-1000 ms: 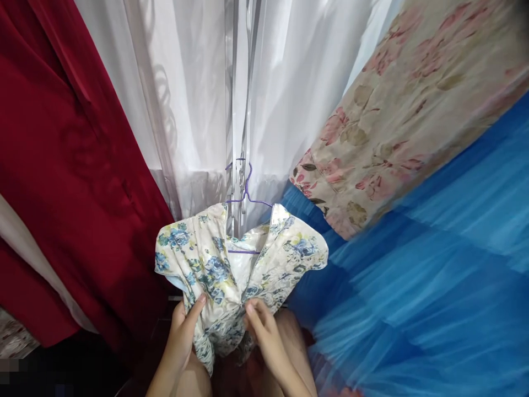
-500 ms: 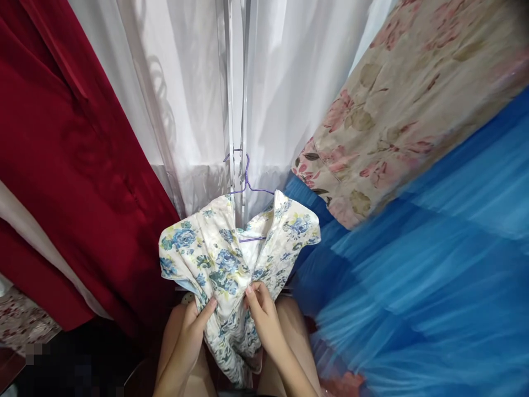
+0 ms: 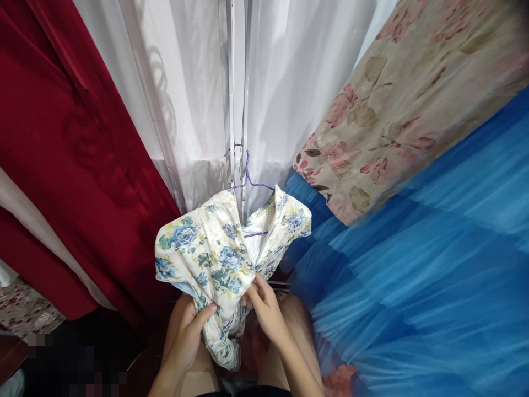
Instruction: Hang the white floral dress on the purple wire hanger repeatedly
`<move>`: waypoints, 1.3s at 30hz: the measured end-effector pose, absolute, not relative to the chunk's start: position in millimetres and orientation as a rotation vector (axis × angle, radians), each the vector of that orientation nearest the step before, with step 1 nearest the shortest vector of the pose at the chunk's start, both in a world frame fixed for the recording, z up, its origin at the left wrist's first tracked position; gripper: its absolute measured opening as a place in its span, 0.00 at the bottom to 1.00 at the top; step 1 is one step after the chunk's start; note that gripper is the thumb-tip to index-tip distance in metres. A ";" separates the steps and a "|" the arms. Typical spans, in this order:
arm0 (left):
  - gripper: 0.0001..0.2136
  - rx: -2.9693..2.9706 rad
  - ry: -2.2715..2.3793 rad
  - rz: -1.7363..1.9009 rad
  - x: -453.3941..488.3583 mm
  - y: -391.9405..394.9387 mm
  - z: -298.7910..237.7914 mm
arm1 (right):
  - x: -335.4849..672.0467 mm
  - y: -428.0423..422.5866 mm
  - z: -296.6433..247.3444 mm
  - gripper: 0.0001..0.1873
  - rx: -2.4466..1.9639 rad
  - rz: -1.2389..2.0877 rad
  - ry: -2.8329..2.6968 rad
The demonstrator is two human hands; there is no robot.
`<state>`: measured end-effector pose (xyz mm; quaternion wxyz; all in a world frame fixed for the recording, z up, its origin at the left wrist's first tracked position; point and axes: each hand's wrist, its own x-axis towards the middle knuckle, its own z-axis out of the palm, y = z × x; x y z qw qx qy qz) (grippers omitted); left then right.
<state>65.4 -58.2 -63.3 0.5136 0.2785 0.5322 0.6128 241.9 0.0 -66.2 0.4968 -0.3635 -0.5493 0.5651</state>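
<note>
A white garment with blue and yellow flowers (image 3: 219, 242), probably a dress or blouse, hangs on a purple wire hanger (image 3: 248, 175). The hanger's hook is at the narrow white upright rails (image 3: 237, 99); its bar shows inside the V-shaped neckline. My left hand (image 3: 193, 328) pinches the left side of the garment below the sleeve, thumb on the front. At the bottom of the neckline, my right hand (image 3: 266, 309) closes on the overlapping front edge; some of its fingertips are hidden behind the cloth. The garment's lower end bunches between my knees.
Red cloth (image 3: 82, 165) hangs on the left, white curtains (image 3: 190, 82) at the back. To the right hang a beige dress with pink flowers (image 3: 384, 121) and a layered blue tulle skirt (image 3: 413, 275). My bare knees (image 3: 295, 320) flank the garment.
The garment has turned slightly, its right shoulder swinging inward and its lower end shifting left. My right hand has moved up a little, still gripping the front edge. My left hand keeps its hold.
</note>
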 end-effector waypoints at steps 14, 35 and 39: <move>0.14 1.080 1.692 2.050 35.3 -38.6 -73.8 | 248.2 -16.2 -74.3 0.11 -0.912 1.684 -0.850; 0.10 2.230 1.689 0.568 126.0 -19.0 -55.3 | 248.3 72.5 48.1 0.12 -0.821 1.449 -1.148; 0.18 2.441 1.654 0.267 125.9 -24.8 -42.8 | 235.7 94.5 91.5 0.11 -0.675 1.417 -1.095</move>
